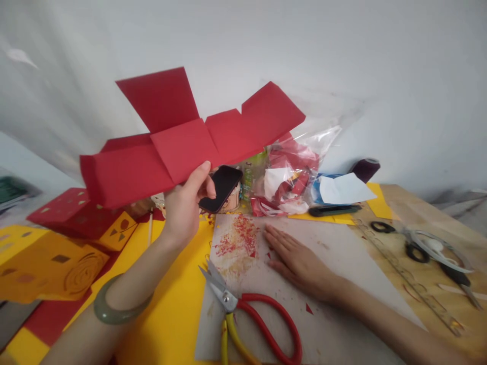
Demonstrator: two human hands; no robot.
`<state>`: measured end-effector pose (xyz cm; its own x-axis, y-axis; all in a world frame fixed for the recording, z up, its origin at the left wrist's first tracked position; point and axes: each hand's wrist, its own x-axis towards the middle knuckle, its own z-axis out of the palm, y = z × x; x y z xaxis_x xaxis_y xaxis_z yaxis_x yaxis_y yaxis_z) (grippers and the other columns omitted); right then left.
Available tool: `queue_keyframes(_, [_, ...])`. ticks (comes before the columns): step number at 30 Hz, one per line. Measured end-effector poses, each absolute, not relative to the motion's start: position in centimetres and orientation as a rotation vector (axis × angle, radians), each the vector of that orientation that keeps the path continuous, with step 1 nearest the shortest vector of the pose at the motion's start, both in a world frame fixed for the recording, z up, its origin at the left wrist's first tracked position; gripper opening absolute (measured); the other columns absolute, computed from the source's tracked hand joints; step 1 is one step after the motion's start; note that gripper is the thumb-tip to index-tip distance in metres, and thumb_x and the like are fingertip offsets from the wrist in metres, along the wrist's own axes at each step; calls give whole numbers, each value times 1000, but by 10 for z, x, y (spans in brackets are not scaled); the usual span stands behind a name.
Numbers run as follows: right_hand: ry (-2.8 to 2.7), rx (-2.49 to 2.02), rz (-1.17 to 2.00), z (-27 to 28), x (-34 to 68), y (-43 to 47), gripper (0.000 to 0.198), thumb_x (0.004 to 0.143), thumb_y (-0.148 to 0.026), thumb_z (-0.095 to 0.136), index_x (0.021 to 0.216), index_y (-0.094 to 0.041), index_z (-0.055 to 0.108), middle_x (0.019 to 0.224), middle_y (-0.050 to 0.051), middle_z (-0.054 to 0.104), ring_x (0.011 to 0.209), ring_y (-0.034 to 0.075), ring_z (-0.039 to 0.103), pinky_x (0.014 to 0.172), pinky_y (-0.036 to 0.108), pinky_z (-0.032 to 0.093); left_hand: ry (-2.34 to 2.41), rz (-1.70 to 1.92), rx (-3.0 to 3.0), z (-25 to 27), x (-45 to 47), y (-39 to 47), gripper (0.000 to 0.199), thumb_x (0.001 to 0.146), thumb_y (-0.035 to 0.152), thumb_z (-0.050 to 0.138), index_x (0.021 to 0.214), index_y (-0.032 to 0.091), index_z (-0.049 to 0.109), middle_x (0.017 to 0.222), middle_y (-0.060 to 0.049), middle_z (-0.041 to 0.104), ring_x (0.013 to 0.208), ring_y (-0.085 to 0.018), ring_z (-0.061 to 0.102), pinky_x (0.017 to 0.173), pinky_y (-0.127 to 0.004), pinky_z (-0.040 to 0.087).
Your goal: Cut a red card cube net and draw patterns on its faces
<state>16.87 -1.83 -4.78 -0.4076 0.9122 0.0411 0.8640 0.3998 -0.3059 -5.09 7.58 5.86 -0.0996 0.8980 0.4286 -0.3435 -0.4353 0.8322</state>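
My left hand (186, 200), a green bangle (114, 309) round its wrist, pinches the lower edge of a red folded paper cutout (186, 147). Creased panels and flaps spread from the cutout, which is raised above the table. My right hand (299, 258) lies flat on a grey board (335, 243), holding nothing, palm down beside a patch of red paper crumbs (239, 238). Between my arms rest scissors (228, 299) with one red and one yellow handle, blades a little apart.
Decorated yellow (49, 268) and red (72, 213) paper boxes stand at left, by yellow paper (163, 304). Behind are a phone (224, 190) and a clear bag of scraps (289, 177). A clear ruler (414, 289) and tape roll (441, 251) lie right.
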Motion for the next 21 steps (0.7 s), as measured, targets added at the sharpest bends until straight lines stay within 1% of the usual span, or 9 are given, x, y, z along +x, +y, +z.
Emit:
queue_keyframes(4, [-2588, -1307, 421, -40, 155, -4, 55, 99, -37, 42, 148, -14, 35, 156, 12, 26, 144, 24, 25, 115, 46, 27, 695, 1669, 1221, 57, -50, 75, 18, 78, 25, 64, 61, 20, 63, 46, 5, 51, 46, -9, 45, 52, -20, 41])
queue_keyframes(7, [-2700, -1097, 492, -38, 161, -6, 47, 98, -33, 47, 143, -21, 45, 151, 5, 41, 142, 21, 30, 117, 43, 24, 714, 1661, 1236, 55, -49, 74, 24, 77, 25, 64, 54, 20, 60, 45, 4, 51, 46, -9, 45, 52, -20, 41])
queue_keyframes(10, [-2610, -1115, 480, -35, 184, -14, 38, 100, -26, 42, 134, -19, 57, 141, 8, 55, 133, 19, 46, 112, 38, 36, 712, 1657, 1252, 55, -49, 72, 22, 78, 25, 63, 56, 20, 61, 46, 5, 51, 46, -8, 46, 52, -20, 42])
queue_keyframes(12, [-2541, -1188, 469, -33, 203, -25, 37, 100, -30, 41, 126, -17, 64, 136, 13, 59, 129, 22, 50, 108, 41, 42, 713, 1647, 1265, 56, -49, 71, 21, 79, 25, 63, 59, 20, 61, 46, 5, 51, 46, -8, 46, 52, -20, 42])
queue_keyframes(14, [-2520, -1299, 426, -35, 218, -40, 55, 93, -46, 53, 139, -15, 51, 146, 19, 47, 137, 32, 39, 108, 53, 38, 717, 1646, 1275, 56, -49, 71, 22, 79, 25, 62, 58, 20, 60, 46, 6, 50, 47, -8, 46, 53, -20, 42])
queue_keyframes(16, [-2532, -1408, 322, -43, 225, -54, 101, 76, -63, 66, 153, -16, 22, 155, 24, 26, 141, 41, 23, 106, 66, 33, 717, 1649, 1262, 57, -49, 70, 22, 79, 24, 62, 58, 21, 60, 46, 6, 50, 47, -9, 46, 53, -20, 42])
queue_keyframes(17, [-2534, -1445, 253, -48, 224, -58, 116, 70, -68, 68, 155, -17, 8, 156, 25, 19, 142, 44, 18, 104, 69, 32, 714, 1649, 1250, 57, -48, 70, 22, 79, 23, 62, 57, 21, 59, 46, 5, 50, 47, -9, 45, 53, -21, 42])
queue_keyframes(19, [-2493, -1501, 122, -58, 217, -57, 120, 71, -69, 66, 155, -18, -4, 156, 28, 18, 142, 44, 18, 102, 70, 33, 716, 1642, 1234, 58, -47, 69, 23, 79, 22, 62, 56, 21, 59, 46, 5, 50, 47, -9, 45, 52, -21, 42])
queue_keyframes(21, [-2388, -1538, 16, -64, 207, -44, 110, 76, -64, 65, 155, -13, 8, 153, 29, 26, 141, 44, 23, 104, 70, 30, 722, 1636, 1232, 57, -47, 69, 21, 79, 20, 61, 58, 21, 60, 46, 5, 50, 46, -9, 44, 51, -22, 41])
